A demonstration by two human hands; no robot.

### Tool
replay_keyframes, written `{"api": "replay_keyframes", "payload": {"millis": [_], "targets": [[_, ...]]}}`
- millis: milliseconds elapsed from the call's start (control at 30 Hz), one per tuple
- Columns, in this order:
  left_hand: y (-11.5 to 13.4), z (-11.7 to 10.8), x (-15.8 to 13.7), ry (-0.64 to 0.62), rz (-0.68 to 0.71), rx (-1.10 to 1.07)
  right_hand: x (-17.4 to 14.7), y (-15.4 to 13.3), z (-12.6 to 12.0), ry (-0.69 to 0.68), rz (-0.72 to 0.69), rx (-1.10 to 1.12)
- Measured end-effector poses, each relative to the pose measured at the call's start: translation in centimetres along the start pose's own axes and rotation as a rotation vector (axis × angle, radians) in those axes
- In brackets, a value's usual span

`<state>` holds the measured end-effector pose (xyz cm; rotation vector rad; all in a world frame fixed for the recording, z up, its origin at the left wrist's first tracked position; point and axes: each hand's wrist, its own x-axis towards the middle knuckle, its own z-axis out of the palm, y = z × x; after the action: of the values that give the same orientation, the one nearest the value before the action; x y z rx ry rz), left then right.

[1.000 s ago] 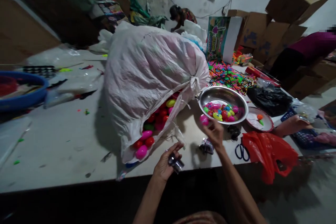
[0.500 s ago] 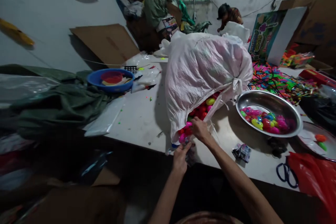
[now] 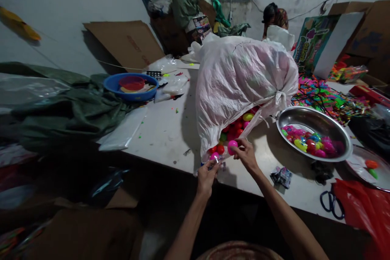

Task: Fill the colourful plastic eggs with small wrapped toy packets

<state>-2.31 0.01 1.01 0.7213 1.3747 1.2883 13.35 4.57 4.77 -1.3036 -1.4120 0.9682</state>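
A large white woven sack (image 3: 243,69) lies on the table, its mouth open toward me and showing several red, pink, green and yellow plastic eggs (image 3: 234,129). In front of that mouth, my right hand (image 3: 247,157) grips a bright pink plastic egg (image 3: 232,147) between thumb and fingers. My left hand (image 3: 207,176), at the table's near edge, pinches a small clear plastic bag (image 3: 224,169) with some print on it. Just above the left fingertips is another pink egg (image 3: 214,156); whether it touches them I cannot tell.
Right of the sack stands a steel basin (image 3: 315,130) with filled plastic eggs. Nearer lie dark printed packets (image 3: 281,177), scissors (image 3: 332,204) and a red plastic bag (image 3: 362,207). A blue basin (image 3: 131,94) sits to the left. Behind the sack, a person (image 3: 276,16) bends forward.
My right hand has drawn back from the sack's mouth and now holds a pink egg. My left hand stays near the table edge with the clear bag. The view has shifted slightly.
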Motion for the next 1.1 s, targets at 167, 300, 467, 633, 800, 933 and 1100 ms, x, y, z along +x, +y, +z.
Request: {"api": "replay_keyframes", "payload": {"millis": [167,300,467,633,800,933,1100], "targets": [[0.0,1.8,-0.7,-0.062,0.014,0.042,-3.6,1.5,-2.8,0.045,0.327,0.671],[0.0,3.3,-1.1,-0.096,-0.008,0.054,-5.0,0.9,-3.6,0.081,0.265,0.660],[-0.1,4.4,-1.3,-0.113,-0.061,-0.027,-5.9,0.1,-3.8,0.131,0.148,0.454],[-0.3,4.9,-1.2,-0.122,-0.096,-0.052,-6.7,0.4,-4.0,0.165,0.085,0.242],[-0.4,4.9,-1.1,-0.249,-0.052,0.066,-7.0,0.7,-4.2,0.104,0.135,0.223],[0.1,5.4,-1.5,-0.336,-0.043,0.039,-7.3,1.1,-4.0,0.155,0.139,0.225],[0.2,6.6,-2.4,-0.348,-0.198,-0.122,-8.0,2.0,-3.7,0.163,0.262,0.385]]}}
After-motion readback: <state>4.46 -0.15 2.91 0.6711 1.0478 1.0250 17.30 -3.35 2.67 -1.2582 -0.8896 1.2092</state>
